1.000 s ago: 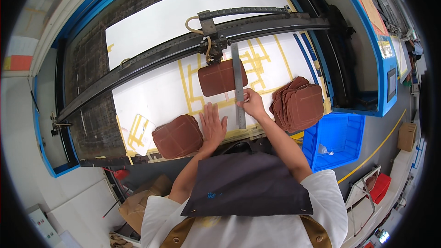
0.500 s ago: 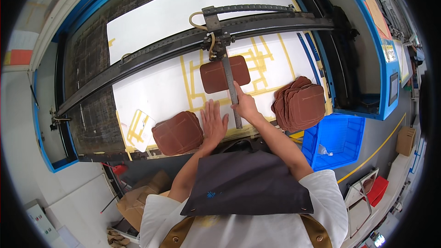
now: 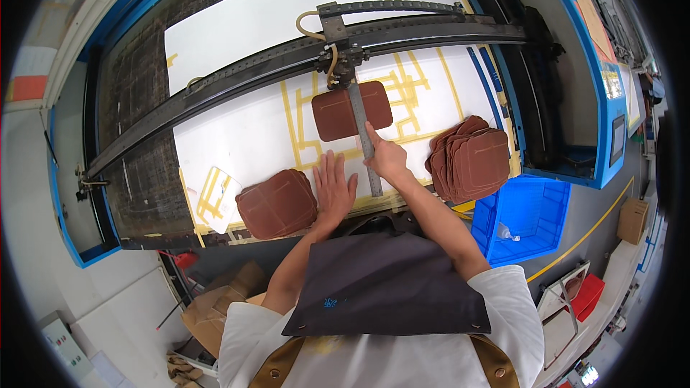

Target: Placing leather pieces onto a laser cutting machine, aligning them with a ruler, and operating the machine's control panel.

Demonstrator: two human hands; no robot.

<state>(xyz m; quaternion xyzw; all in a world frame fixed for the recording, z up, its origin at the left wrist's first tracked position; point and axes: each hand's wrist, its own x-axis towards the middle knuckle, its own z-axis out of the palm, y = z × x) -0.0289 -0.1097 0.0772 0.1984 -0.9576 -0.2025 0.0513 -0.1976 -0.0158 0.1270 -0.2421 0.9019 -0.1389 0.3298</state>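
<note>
My right hand [image 3: 388,159] grips a steel ruler [image 3: 362,129], its index finger stretched along the metal. The ruler lies across a brown rounded leather piece [image 3: 332,116] and extends below its near edge. Flat on the white board [image 3: 244,129], my left hand [image 3: 333,190] rests with its fingers spread, holding nothing. Just left of that hand sits a small stack of brown leather pieces [image 3: 276,205]. A taller, uneven stack of similar pieces [image 3: 474,160] is on the right, beyond my right forearm.
A dark machine beam [image 3: 237,90] crosses above the board, its head [image 3: 343,65] close to the ruler's far end. Yellow tape strips [image 3: 296,126] mark the board. A white taped card [image 3: 218,199] lies at the left. Below right stands a blue crate [image 3: 528,219].
The whole view has shifted slightly. Both hands keep much the same pose, and the ruler's near end sits very slightly farther right.
</note>
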